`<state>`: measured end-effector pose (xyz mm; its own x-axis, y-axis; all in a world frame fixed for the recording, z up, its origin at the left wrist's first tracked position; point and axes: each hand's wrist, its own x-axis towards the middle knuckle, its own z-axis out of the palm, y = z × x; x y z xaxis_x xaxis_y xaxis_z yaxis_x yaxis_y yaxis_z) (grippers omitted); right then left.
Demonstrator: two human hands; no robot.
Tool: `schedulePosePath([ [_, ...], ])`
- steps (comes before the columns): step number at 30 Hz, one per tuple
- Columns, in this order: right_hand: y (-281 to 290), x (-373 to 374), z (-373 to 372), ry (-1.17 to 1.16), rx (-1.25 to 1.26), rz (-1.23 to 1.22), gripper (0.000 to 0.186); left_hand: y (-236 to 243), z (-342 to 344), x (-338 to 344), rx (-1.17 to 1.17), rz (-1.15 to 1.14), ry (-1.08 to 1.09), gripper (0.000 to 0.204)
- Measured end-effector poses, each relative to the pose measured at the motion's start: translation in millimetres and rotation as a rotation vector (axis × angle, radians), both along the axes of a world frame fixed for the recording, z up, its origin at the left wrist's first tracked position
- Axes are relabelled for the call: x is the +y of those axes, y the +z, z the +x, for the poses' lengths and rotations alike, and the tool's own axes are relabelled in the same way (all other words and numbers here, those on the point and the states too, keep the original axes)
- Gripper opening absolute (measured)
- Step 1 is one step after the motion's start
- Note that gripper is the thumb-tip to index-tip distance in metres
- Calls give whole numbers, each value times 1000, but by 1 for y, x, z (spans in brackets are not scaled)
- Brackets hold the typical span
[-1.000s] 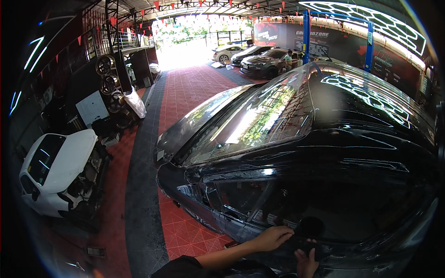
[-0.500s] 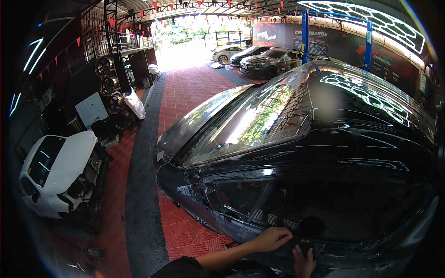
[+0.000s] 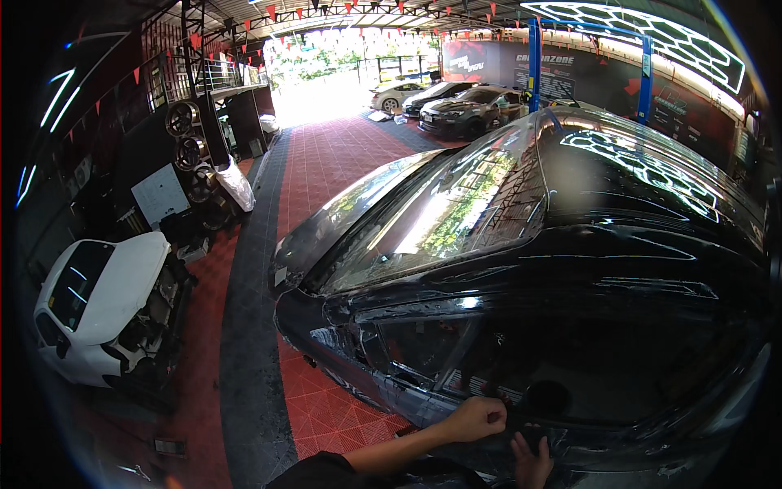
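Note:
Low in the view, my left hand [image 3: 479,420] is closed with its fingers curled together at the side of the black car [image 3: 456,285], just below the side window [image 3: 603,367]. Whatever its fingers hold, if anything, is too small or hidden to make out. My right hand [image 3: 531,464] is a little to the right and nearer to me, against the dark door. Its fingers point up and stand apart, with a dark patch between them that I cannot tell from the car's surface. The windshield [image 3: 456,212] and roof reflect bright lights.
A white car [image 3: 106,301] with its front parts off stands at the left. Wheel rims [image 3: 187,151] are stacked behind it. Several cars [image 3: 464,110] and a blue lift post [image 3: 534,65] are at the back. Red and grey tiles [image 3: 334,407] cover the floor.
My left hand has shifted slightly left and its fingers have curled in more. My right hand has moved slightly left, its fingers still apart.

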<state>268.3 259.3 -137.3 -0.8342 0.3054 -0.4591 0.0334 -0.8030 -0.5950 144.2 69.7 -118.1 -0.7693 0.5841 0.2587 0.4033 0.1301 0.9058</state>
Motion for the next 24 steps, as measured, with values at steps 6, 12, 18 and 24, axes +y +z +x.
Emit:
schedulePosePath([
  [6, -2, 2, 0, 26, -5, 19, 47, -6, -1, 2, 44, 19, -1, 14],
  [12, -7, 1, -1, 46, 18, 55, 49, -4, -3, 4, 9, -8, -20, 16],
  [18, -26, 7, -1, 60, 45, 26, 48, -7, -4, 3, 11, -59, -44, 16],
  [24, -22, 4, -2, 42, 71, 86, 49, -4, -3, 4, 27, 5, -18, 13],
])
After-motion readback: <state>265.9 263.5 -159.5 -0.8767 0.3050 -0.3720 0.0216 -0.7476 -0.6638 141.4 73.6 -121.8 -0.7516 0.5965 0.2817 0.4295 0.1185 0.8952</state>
